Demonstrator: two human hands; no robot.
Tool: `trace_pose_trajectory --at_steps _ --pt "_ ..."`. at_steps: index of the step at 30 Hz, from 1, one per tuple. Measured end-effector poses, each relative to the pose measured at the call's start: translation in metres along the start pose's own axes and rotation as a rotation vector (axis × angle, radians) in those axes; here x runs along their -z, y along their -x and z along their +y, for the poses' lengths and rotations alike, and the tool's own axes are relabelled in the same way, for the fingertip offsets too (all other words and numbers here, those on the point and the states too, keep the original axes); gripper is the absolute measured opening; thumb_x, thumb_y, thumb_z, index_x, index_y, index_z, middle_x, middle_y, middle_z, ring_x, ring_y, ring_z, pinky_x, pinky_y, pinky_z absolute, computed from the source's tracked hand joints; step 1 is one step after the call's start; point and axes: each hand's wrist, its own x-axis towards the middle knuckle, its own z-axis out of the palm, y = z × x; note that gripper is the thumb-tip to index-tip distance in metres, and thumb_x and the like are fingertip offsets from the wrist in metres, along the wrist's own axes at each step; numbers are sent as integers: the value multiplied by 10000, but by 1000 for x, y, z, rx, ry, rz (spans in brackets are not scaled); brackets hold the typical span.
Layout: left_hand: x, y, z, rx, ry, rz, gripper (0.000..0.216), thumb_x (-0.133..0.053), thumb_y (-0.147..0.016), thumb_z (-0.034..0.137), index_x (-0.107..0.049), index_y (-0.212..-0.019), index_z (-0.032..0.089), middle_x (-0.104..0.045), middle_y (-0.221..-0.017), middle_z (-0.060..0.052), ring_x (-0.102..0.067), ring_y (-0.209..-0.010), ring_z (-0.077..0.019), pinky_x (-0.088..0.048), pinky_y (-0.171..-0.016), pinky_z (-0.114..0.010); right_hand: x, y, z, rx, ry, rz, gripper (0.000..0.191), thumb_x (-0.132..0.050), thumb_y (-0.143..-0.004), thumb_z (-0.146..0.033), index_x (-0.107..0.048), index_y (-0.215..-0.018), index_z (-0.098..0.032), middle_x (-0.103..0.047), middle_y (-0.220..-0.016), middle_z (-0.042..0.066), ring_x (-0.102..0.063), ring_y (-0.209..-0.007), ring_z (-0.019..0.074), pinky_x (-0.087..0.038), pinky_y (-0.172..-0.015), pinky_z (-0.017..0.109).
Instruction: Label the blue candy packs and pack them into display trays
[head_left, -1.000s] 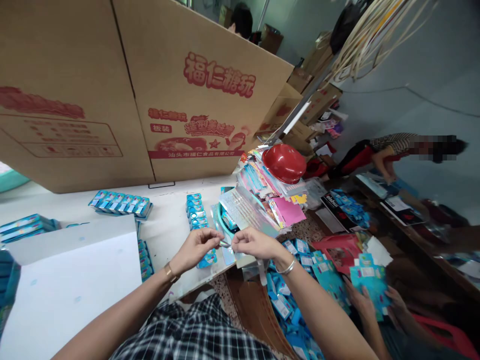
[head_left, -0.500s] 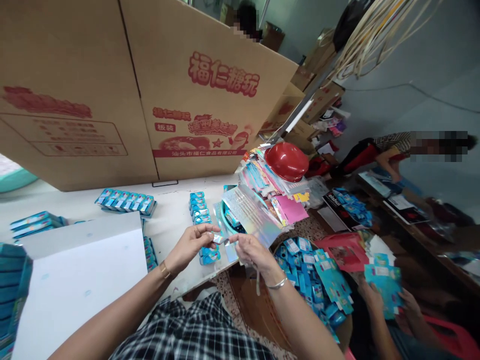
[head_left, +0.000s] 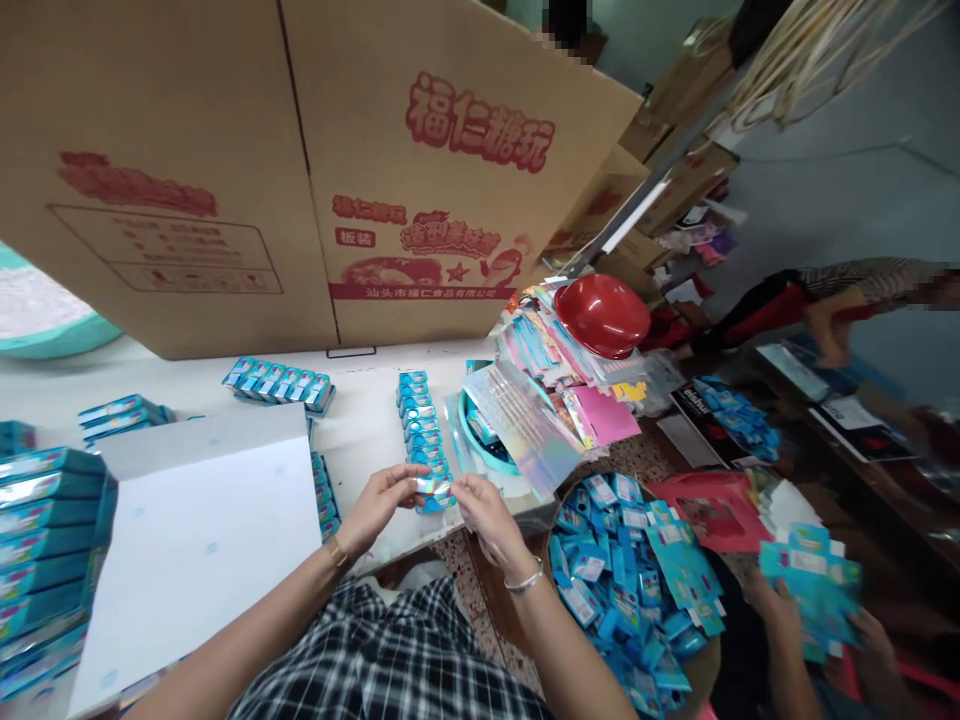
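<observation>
A small shiny strip (head_left: pixel 433 487) is stretched between my two hands, just over the near end of a row of small blue boxes (head_left: pixel 420 425) on the white table. My left hand (head_left: pixel 384 503) pinches its left end between thumb and fingertips. At the other end, the fingertips of my right hand (head_left: pixel 487 515) are closed on it. Right of the row, a shiny silvery sheet (head_left: pixel 525 425) lies over a teal basin (head_left: pixel 466 425).
A large cardboard carton (head_left: pixel 450 200) stands at the back. On the left lie a white box lid (head_left: pixel 210 530) and stacked blue boxes (head_left: pixel 45 550). A tub of blue boxes (head_left: pixel 615 580) stands right. Another person's hands hold a flattened blue carton (head_left: pixel 810 575). A red bowl (head_left: pixel 602 315) sits atop papers.
The view has shifted, so the scene sits further right. My right fingertips have come to the strip, which now spans between both hands over the box row's near end.
</observation>
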Motion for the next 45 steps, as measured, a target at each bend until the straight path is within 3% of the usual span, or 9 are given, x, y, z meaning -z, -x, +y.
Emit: trace_pose_trajectory --at_steps 3,6,10,16,22,31,38,45 --pt "8 -8 -46 -3 -85 126 429 -647 -726 423 -686 -1031 124 -728 -786 -60 -654 -685 -180 -505 -682 -293 -2 -18 31 66 272 -19 326 -578 -830 -500 -526 -735 -193 -419 -568 -69 -334 -503 83 -243 -498 216" --pt "16 -25 -90 -53 -256 311 415 -585 -776 417 -685 -1052 124 -715 -713 -49 -661 -666 -196 -508 -681 -311 -4 -42 53 68 572 -17 292 -510 -868 -460 -531 -724 -207 -429 -552 -65 -383 -509 104 -256 -518 222" --pt "23 -58 -123 -92 -374 462 359 -545 -819 381 -679 -1063 156 -725 -726 -44 -685 -690 -197 -506 -699 -301 -4 -79 65 112 889 71 276 -459 -899 -414 -564 -735 -219 -484 -551 -46 -466 -541 130 -258 -541 229" --pt "23 -103 -128 -27 -370 593 172 -593 -802 335 -670 -815 182 -715 -680 -29 -669 -624 -172 -476 -632 -261 7 -126 78 108 1038 135 282 -437 -916 -393 -592 -756 -219 -596 -626 -17 -528 -592 140 -271 -552 224" --pt "23 -117 -128 43 -477 635 132 -606 -822 297 -688 -804 195 -728 -715 -35 -674 -689 -170 -453 -659 -249 14 -148 92 69 1058 124 281 -454 -916 -403 -600 -758 -223 -619 -641 -23 -547 -603 136 -274 -544 218" --pt "25 -127 -129 68 -428 629 137 -606 -812 310 -701 -822 212 -741 -774 -53 -696 -781 -217 -470 -692 -281 16 -159 85 39 1153 91 239 -461 -939 -377 -621 -850 -224 -667 -716 8 -585 -671 156 -260 -561 236" --pt "27 -132 -142 68 -367 623 175 -601 -784 348 -685 -778 194 -727 -733 -48 -671 -710 -191 -466 -671 -271 8 -158 86 -11 1257 114 187 -463 -941 -326 -603 -920 -204 -682 -739 59 -604 -664 186 -234 -563 271" --pt "25 -141 -156 63 -163 658 270 -627 -717 410 -674 -802 158 -704 -721 -45 -638 -685 -171 -479 -652 -264 7 -158 93 -37 1177 272 287 -563 -885 -375 -487 -1088 -187 -686 -800 54 -632 -701 216 -280 -569 263"
